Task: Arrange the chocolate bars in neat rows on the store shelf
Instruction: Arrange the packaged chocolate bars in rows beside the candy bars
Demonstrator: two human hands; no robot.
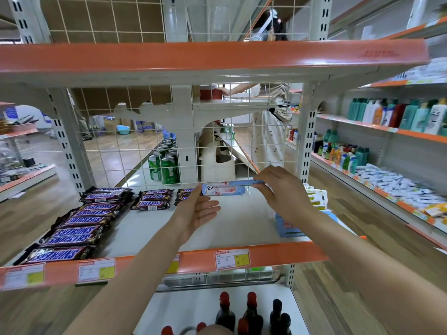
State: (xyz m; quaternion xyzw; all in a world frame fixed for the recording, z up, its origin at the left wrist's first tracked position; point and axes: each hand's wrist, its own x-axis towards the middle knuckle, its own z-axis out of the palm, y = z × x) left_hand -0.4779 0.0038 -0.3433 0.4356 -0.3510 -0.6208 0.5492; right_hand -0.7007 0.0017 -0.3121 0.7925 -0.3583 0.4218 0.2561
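Brown-and-blue Snickers bars lie in a row down the left of the white shelf, with shorter stacks further back. A light-blue Dove bar lies at the back of the shelf near the wire mesh. My left hand is open, palm up, its fingertips touching that bar's left end. My right hand pinches a second blue bar by its right end, holding it just above the first one.
A wire mesh back panel closes the shelf's rear; green cans stand behind it. A blue box and yellow-white packets sit at the shelf's right. An orange shelf hangs overhead. Dark bottles stand below. A person works in the aisle behind.
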